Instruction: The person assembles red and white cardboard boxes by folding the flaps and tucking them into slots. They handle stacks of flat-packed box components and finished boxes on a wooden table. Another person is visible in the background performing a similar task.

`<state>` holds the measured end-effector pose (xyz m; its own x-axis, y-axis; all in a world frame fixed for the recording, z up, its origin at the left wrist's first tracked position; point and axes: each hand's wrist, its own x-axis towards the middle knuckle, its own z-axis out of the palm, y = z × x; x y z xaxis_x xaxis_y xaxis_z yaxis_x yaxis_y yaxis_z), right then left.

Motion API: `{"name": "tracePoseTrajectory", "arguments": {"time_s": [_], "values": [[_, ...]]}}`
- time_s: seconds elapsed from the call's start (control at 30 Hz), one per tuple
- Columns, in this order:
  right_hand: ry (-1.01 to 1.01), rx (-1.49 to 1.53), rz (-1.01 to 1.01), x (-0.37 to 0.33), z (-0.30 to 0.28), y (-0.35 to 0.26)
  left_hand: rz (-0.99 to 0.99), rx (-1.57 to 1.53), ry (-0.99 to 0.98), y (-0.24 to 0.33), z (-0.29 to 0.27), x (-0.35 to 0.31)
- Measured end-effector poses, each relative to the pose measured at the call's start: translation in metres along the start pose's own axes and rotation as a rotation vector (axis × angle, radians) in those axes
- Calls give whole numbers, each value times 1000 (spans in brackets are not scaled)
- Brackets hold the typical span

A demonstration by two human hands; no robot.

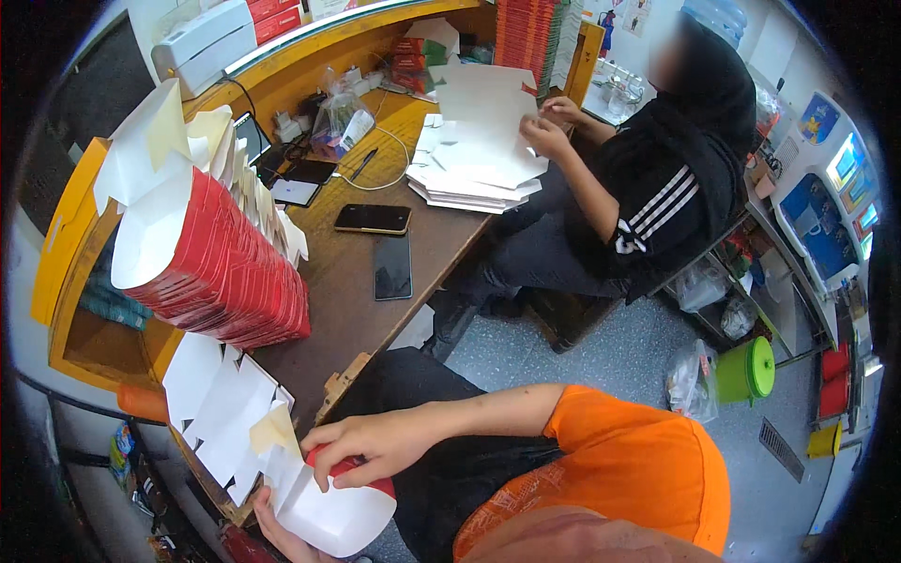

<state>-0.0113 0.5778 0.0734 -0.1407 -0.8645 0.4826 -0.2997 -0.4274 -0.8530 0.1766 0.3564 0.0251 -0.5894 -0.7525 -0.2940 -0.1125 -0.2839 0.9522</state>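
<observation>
Low in the view, a partly folded paper carton (338, 514), white inside and red outside, is between my two hands. My right hand (361, 452) grips it from above, fingers bent over its red side. At its lower left edge my left hand (274, 533) is closed on it, mostly hidden behind the white board. A cream-coloured flap (273, 431) stands up beside the carton. Flat white carton blanks (225, 413) lie on the table corner just beyond. Behind them leans a tall stack of nested red cartons (230, 267), white inside.
Two phones (374, 219) lie on the brown table (324, 319), near a pen and cables. Across it, a person in black (648, 197) handles white carton blanks (479, 141). Red cartons (527, 47) are piled at the back. A green bin (746, 369) stands on the floor.
</observation>
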Motion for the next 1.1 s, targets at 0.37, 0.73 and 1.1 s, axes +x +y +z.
{"name": "tracePoseTrajectory", "arguments": {"time_s": [0.37,0.73,1.1], "values": [[-165,-27,42,-6,3,-18,-15,-24,14,-6,-5,5],[-130,-22,99,-2,8,-4,7,-10,-37,-8,1,10],[-59,38,-39,5,-17,0,77,-31,-50,-3,0,20]]}}
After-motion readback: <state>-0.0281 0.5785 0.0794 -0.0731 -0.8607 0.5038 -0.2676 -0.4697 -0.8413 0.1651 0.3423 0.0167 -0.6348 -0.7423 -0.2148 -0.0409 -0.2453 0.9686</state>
